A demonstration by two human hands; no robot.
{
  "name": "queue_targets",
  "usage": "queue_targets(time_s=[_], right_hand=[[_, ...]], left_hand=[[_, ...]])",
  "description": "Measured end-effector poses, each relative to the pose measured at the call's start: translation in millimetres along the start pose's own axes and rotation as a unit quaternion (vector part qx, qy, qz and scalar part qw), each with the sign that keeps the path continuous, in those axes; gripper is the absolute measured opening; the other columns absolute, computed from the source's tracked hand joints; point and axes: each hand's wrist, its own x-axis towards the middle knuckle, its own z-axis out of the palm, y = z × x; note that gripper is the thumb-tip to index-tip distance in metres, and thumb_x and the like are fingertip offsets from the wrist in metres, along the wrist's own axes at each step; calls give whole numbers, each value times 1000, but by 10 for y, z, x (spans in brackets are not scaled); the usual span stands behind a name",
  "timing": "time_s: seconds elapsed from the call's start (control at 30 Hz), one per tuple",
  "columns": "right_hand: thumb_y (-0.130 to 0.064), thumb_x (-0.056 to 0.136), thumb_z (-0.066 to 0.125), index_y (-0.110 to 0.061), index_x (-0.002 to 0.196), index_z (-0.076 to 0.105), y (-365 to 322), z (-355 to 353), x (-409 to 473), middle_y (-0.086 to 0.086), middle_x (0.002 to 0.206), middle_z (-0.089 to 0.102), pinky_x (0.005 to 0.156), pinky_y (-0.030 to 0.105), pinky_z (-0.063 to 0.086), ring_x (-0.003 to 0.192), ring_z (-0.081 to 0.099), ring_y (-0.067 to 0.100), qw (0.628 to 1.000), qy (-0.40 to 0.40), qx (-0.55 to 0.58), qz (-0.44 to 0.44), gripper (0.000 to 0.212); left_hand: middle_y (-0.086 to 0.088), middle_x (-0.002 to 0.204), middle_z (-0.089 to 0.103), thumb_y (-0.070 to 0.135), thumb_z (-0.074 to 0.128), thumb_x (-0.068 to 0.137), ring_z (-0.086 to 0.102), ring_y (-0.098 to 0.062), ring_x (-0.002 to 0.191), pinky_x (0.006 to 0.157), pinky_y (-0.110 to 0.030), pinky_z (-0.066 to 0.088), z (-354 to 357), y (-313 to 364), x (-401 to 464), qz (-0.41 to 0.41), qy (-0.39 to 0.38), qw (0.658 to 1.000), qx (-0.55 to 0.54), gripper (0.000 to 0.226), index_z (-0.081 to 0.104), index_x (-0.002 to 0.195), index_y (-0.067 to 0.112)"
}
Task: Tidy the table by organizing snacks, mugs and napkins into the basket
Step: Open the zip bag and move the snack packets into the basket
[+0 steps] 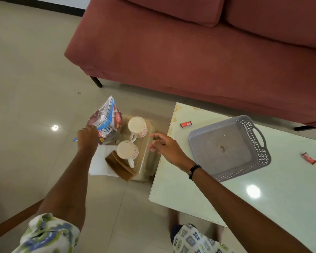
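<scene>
Two mugs (pixel 137 127) lie in a beige basket (pixel 147 156) on the floor at frame centre, beside a napkin holder (pixel 119 168) and white napkins (pixel 100 162). The left hand (pixel 87 137) grips snack bags (pixel 106 120) over the basket; the right hand (pixel 165 147) hovers with fingers loosely spread (holding nothing). A grey tray (pixel 228 147) sits on the tabletop (pixel 263 198) at right.

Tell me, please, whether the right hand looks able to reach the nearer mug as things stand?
Probably yes. The right hand hovers open just right of the nearer mug, with nothing between them. The holder sits on the mug's other side, and the left hand grips the snack bag farther off.
</scene>
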Motion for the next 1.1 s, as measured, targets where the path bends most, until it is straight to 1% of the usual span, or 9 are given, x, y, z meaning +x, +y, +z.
queue_targets(time_s=[0.17, 0.3, 0.43, 0.53, 0.67, 0.77, 0.83, 0.9, 1.1], right_hand=[[-14, 99, 41, -20, 121, 54, -36, 67, -18, 3, 102, 72, 90, 36, 52, 95, 68, 16, 1000, -1, 6, -6, 27], [-14, 99, 40, -16, 124, 53, -176, 60, -129, 8, 106, 71, 91, 32, 50, 98, 67, 18, 1000, -7, 13, -12, 28], [-12, 100, 40, -13, 125, 52, -418, 23, -276, 11, 109, 70, 78, 14, 49, 89, 67, 12, 999, -9, 11, -37, 28], [-10, 99, 40, -9, 124, 53, -631, -17, -423, 13, 108, 69, 65, 3, 45, 82, 65, 9, 998, -8, 17, -66, 27], [-12, 100, 41, -11, 122, 54, -882, -107, -684, 10, 110, 69, 66, 5, 46, 86, 65, 13, 994, -6, 24, -102, 26], [-14, 100, 42, -10, 121, 55, -1035, -207, -931, 8, 109, 69, 68, 6, 48, 83, 64, 6, 991, 4, 32, -128, 25], [-14, 100, 42, -9, 120, 56, -1101, -287, -1116, 6, 106, 69, 68, 8, 48, 84, 63, 7, 989, 16, 38, -144, 25], [-13, 99, 45, -7, 118, 58, -1118, -384, -1324, 4, 103, 68, 70, 9, 48, 85, 63, 9, 986, 33, 38, -156, 25], [-25, 95, 55, -9, 104, 67, -720, -791, -2030, 3, 93, 68, 82, 33, 55, 91, 67, 22, 987, 87, -11, -138, 22]], left_hand=[[-4, 96, 70, 9, 58, 87, 69, -21, 89, 68, -26, 50, -135, -21, -22, 4, -2, 1000, -31, 16, 60, 103, 11], [-21, 79, 68, -13, 56, 76, 69, -38, 74, 62, -37, 54, -383, -251, -86, -22, 41, 990, -131, 15, 61, 87, -4], [-32, 93, 62, -11, 48, 82, 62, -48, 87, 73, -47, 50, -882, -656, -143, -81, 107, 966, -221, 20, 59, 97, -12], [-31, 99, 62, 1, 53, 82, 59, -50, 94, 79, -49, 50, -1280, -867, -271, -121, 138, 931, -316, 22, 64, 98, -11], [-28, 79, 68, 25, 54, 74, 66, -41, 81, 73, -42, 53, -1778, -913, -682, -61, 123, 879, -457, 36, 72, 74, -6], [-24, 79, 69, 14, 71, 79, 69, -30, 73, 68, -36, 59, -2067, -740, -1046, -59, 106, 786, -607, 24, 70, 78, -9], [-16, 80, 66, 9, 74, 77, 65, -7, 52, 52, -21, 58, -2221, -520, -1311, -52, 90, 718, -689, 21, 69, 84, -11], [-13, 78, 64, 8, 75, 77, 59, 1, 42, 45, -13, 52, -2310, -242, -1558, -45, 88, 682, -725, 22, 68, 84, -13], [-8, 58, 68, 11, 79, 72, 68, -20, 56, 65, -31, 60, -2350, 869, -2255, -53, 11, 633, -772, 18, 68, 59, 5]])
